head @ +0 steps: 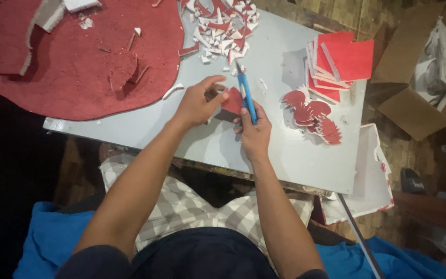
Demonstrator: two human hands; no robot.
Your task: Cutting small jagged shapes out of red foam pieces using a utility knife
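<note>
2 hands (225, 111) trim a red foam piece (232, 101) with a blue knife (246, 95).

Grey board (295, 155) — red sheet (78, 67), scraps (223, 26), red squares (341, 62), cut-outs (313, 116).

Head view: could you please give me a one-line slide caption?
Left hand holds a red foam piece while right hand trims it with a blue knife.

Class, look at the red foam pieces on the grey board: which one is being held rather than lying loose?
The small red piece pinched by the left hand, beside the blue knife in the right hand. The others lie untouched.
</note>
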